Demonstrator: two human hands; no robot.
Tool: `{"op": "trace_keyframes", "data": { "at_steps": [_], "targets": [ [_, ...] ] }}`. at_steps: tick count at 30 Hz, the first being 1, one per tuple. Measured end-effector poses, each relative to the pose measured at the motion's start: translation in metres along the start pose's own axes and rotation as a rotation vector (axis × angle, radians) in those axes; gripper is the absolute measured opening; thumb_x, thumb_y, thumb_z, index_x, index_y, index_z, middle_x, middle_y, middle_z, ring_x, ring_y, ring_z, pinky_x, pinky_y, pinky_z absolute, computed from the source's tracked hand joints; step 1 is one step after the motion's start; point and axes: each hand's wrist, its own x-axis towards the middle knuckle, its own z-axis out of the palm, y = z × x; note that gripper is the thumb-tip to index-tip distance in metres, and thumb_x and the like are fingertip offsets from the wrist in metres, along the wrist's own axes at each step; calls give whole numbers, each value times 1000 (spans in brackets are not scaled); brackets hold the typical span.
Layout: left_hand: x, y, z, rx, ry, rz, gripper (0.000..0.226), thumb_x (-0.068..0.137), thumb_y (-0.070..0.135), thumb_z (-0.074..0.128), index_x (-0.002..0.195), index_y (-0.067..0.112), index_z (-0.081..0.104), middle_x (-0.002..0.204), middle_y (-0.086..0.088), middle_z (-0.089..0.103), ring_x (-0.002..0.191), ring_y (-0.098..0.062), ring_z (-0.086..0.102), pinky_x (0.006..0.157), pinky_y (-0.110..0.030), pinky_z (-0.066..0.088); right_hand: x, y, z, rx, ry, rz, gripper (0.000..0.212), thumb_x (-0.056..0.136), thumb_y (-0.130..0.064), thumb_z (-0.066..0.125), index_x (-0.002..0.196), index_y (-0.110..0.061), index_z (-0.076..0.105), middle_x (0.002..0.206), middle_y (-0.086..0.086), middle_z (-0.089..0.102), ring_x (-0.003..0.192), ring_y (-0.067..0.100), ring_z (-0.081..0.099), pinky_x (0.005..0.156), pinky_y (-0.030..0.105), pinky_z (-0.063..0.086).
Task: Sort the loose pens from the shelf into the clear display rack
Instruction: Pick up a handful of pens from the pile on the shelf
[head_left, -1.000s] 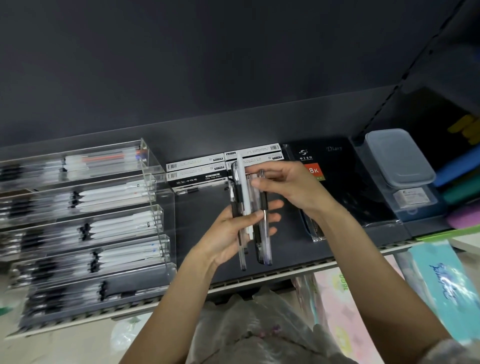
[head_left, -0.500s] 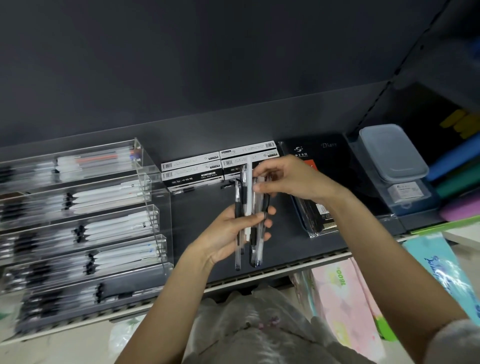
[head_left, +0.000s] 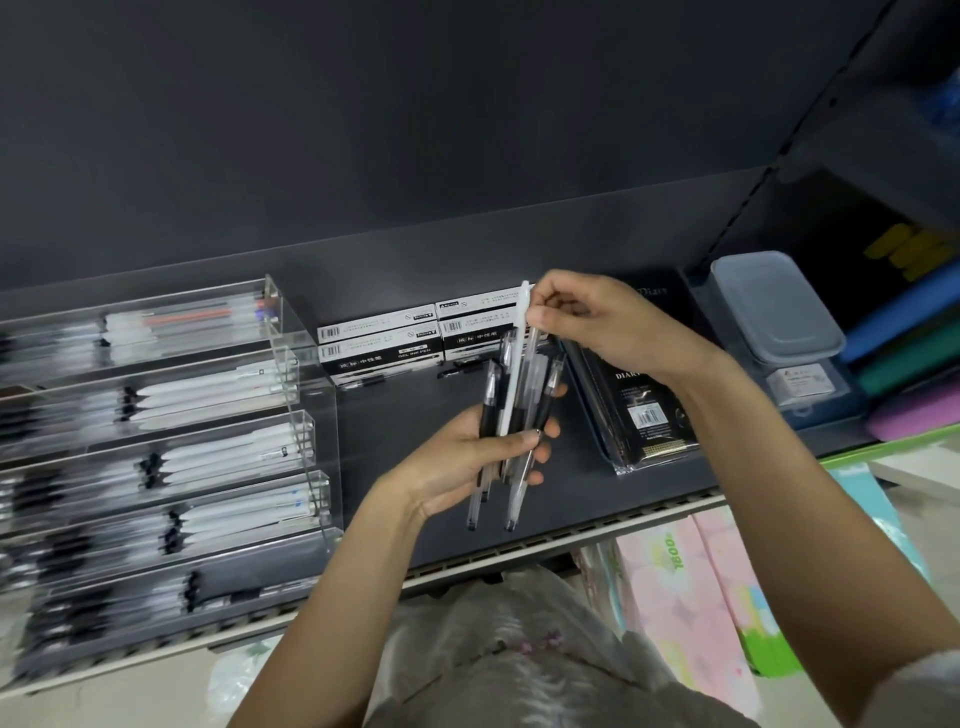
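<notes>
Left hand: the left hand (head_left: 470, 457) grips a bunch of pens (head_left: 511, 415) upright, thumb curled across their fronts, fingers wrapped behind.
Right hand: the right hand (head_left: 597, 322) pinches the top of a white pen (head_left: 514, 364), which stands higher than the others in the bunch.
Pens: clear barrels with black grips, tips pointing down over the dark shelf (head_left: 405, 467).
Rack: the clear display rack (head_left: 306, 395) sits well to the left, its tiers holding rows of pens.
Open room: bare shelf between the rack and the packaged diary (head_left: 644, 405).
Behind: pen boxes (head_left: 379, 343) against the back wall.
</notes>
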Motion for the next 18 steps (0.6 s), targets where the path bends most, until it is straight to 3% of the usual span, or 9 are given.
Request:
{"op": "trace_keyframes", "data": {
  "at_steps": [2, 6, 9, 11, 14, 16, 18],
  "targets": [
    [2, -2, 0, 0, 1, -2, 47, 88, 6, 55, 134, 10, 48, 97, 1, 62, 81, -12, 56, 70, -28, 50, -3, 1, 3, 54, 0, 13, 9, 94, -17, 55, 85, -18, 55, 76, -11, 57, 66, -5, 51, 61, 10, 39],
    [3, -6, -2, -86, 9, 3, 44, 87, 5, 54, 131, 7, 49, 96, 1, 65, 79, -12, 57, 68, -27, 50, -6, 7, 5, 155, 48, 27, 10, 97, -11, 49, 98, -3, 54, 80, 10, 65, 66, 6, 54, 58, 21, 40],
    [4, -8, -2, -112, -8, -2, 38, 86, 4, 53, 124, 7, 53, 95, 0, 66, 78, -11, 57, 67, -26, 50, -4, 12, 7, 148, 52, 22, 13, 97, -7, 46, 102, -2, 57, 75, 3, 61, 63, 6, 53, 55, 19, 41],
    [5, -8, -1, -142, 5, -6, 31, 86, 3, 53, 116, 8, 56, 94, 0, 67, 76, -9, 59, 65, -24, 50, -2, 13, 9, 220, 205, 40, 13, 97, -6, 47, 101, -3, 58, 70, -2, 61, 57, 6, 50, 48, 17, 38],
    [4, -11, 2, -182, 3, -1, 28, 89, 0, 51, 115, 8, 55, 94, 0, 66, 74, -9, 58, 63, -23, 50, 1, 7, 2, 368, 611, 53, 9, 96, -8, 50, 96, -7, 59, 68, 0, 61, 50, 5, 47, 43, 18, 35],
    [7, -14, 3, -228, 94, 40, 33, 91, -3, 50, 122, 6, 53, 93, -1, 64, 74, -10, 58, 63, -23, 49, -9, -3, -7, 461, 897, -36, 7, 95, -9, 51, 91, -12, 56, 71, 3, 63, 52, 7, 53, 47, 19, 41],
    [12, -14, 2, -339, 248, 131, 35, 91, -3, 48, 125, 5, 54, 93, -1, 63, 73, -10, 58, 64, -23, 51, -25, -11, -4, 522, 1013, -167, 5, 94, -8, 54, 91, -12, 55, 82, 9, 66, 66, 16, 64, 61, 25, 52]
  ]
}}
